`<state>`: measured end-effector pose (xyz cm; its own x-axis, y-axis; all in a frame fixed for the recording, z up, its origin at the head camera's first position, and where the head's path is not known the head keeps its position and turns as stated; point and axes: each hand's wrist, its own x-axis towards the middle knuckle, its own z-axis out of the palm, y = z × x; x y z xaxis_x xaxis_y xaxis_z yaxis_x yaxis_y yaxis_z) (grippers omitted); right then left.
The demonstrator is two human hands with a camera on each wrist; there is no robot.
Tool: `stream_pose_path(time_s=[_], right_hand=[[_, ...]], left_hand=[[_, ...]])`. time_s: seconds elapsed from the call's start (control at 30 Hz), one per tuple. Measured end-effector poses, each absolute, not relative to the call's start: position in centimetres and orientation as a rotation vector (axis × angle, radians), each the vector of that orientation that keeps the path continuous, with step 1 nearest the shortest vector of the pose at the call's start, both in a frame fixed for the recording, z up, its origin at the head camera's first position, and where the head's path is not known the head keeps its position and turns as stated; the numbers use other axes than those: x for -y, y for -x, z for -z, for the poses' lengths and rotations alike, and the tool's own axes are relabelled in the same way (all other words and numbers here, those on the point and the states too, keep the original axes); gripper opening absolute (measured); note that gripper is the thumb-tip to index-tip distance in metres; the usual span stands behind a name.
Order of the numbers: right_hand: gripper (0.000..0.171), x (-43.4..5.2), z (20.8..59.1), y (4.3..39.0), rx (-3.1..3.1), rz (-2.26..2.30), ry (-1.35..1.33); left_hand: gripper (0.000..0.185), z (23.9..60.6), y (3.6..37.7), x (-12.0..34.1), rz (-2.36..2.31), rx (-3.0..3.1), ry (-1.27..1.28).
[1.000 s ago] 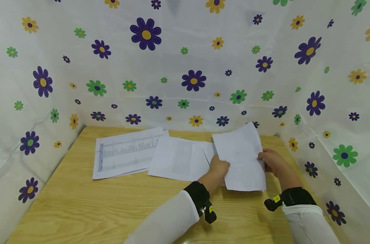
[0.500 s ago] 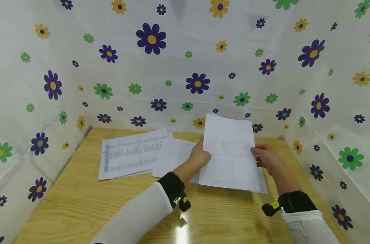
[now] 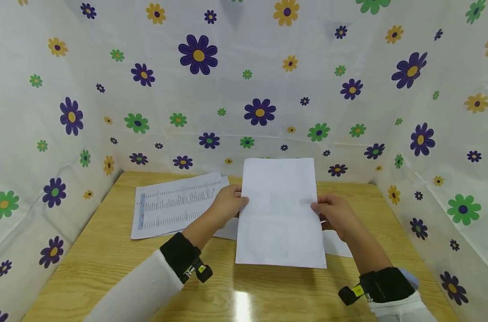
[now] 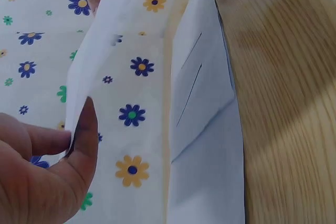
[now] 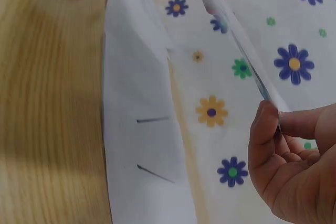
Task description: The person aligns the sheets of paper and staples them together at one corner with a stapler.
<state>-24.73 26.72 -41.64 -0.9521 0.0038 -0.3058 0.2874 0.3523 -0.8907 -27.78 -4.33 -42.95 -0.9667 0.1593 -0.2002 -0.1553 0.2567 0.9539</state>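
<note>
White paper sheets stand tilted up over the table, their blank side toward the head camera. My left hand pinches their left edge; in the left wrist view the thumb and fingers of this hand close on that edge. On the opposite edge, my right hand pinches the paper between thumb and fingers, as the hand in the right wrist view confirms. Beneath lie more white sheets, mostly hidden in the head view; the wrist views show two dark strokes on this lower paper.
Printed sheets with rows of small text lie at the left, overlapped by the blank paper. The wooden table ends at a flower-patterned cloth wall at the back and both sides.
The held paper has moved left and turned squarely toward the head camera. My left hand has shifted left along with it; the right hand has moved slightly left, keeping its edge.
</note>
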Motion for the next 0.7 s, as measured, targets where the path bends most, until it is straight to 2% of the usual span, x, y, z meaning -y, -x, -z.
stream_pose_path(time_s=[0.23,0.7], right_hand=[[0.036,-24.3,41.6,22.6,-2.296,1.598,-0.206],[0.024,-21.6,43.3,19.3,-2.263,1.56,-0.16]], left_hand=[[0.039,42.4,25.0,8.1,-1.669,-2.304,-0.031],[0.046,43.8,20.7,11.1,-1.53,-2.357,0.032]])
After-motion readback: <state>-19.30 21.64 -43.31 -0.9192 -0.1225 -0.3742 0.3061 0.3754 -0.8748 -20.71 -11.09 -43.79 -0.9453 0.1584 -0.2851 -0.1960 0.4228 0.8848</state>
